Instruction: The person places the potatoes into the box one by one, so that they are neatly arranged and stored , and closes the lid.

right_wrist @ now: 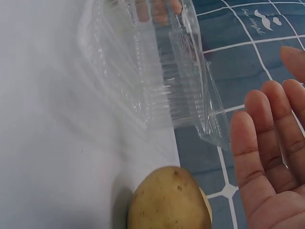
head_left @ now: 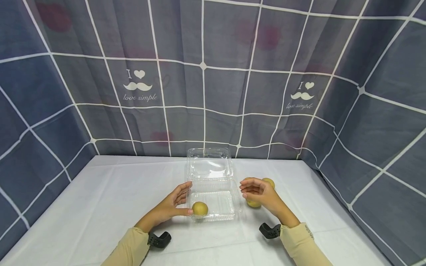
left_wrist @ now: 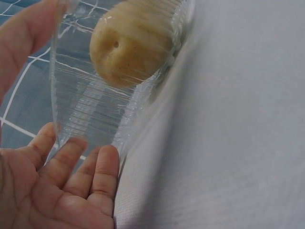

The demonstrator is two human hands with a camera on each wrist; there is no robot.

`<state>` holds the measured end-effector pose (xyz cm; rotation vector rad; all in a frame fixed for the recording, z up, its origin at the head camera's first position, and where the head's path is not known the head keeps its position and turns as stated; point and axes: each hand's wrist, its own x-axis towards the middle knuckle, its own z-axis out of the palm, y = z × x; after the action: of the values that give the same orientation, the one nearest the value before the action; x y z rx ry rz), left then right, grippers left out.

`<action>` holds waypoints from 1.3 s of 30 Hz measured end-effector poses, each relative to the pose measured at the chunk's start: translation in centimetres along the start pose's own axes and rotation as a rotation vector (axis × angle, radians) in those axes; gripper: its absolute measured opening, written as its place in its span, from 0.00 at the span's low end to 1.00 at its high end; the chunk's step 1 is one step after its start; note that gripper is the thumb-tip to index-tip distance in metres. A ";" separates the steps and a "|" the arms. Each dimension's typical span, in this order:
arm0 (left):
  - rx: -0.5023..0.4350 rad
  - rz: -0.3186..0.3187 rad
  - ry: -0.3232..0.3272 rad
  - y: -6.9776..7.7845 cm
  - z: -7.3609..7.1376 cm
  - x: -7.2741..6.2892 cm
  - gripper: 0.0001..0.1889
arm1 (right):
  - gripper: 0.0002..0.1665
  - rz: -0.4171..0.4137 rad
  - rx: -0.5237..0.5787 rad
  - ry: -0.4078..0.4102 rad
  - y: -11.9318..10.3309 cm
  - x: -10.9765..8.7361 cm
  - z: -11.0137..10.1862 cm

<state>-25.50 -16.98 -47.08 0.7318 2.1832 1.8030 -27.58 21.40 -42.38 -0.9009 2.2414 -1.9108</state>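
A clear plastic clamshell box (head_left: 217,201) stands on the table with its lid (head_left: 210,164) raised at the back. One potato (head_left: 200,208) lies inside, in the front left corner; its pale skin shows through the ribbed wall in the left wrist view. My left hand (head_left: 178,202) touches the box's left side, thumb at the front corner and fingers spread along the wall. To the right of the box, my right hand (head_left: 261,194) hovers with loosely bent fingers, holding nothing. Beneath and behind it are potatoes (head_left: 254,203), partly hidden by the hand.
A white cloth (head_left: 100,207) covers the table. Dark checked curtains (head_left: 226,92) hang behind and at both sides. A black wrist device (head_left: 159,240) sits at the left cuff, another at the right cuff.
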 end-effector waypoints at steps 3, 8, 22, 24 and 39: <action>0.001 -0.001 -0.001 0.0 0.0 0.0 0.55 | 0.24 -0.020 -0.003 0.002 0.1 -0.1 -0.4; -0.001 -0.003 -0.002 0.1 0.0 0.0 0.56 | 0.23 -0.016 -0.012 0.015 0.3 -0.4 -0.9; -0.006 -0.003 -0.005 0.2 0.0 0.0 0.55 | 0.20 -0.046 0.023 0.068 1.2 -1.6 -2.0; -0.005 -0.003 -0.005 0.2 0.0 -0.1 0.55 | 0.19 -0.054 0.009 0.084 1.3 -1.7 -2.2; -0.001 -0.017 -0.005 0.2 0.1 -0.1 0.55 | 0.18 -0.037 -0.081 0.159 2.4 -2.4 -4.0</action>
<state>-25.30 -16.95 -46.90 0.7144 2.1782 1.7921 -28.18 26.17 -44.38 -0.8331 2.4238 -1.9860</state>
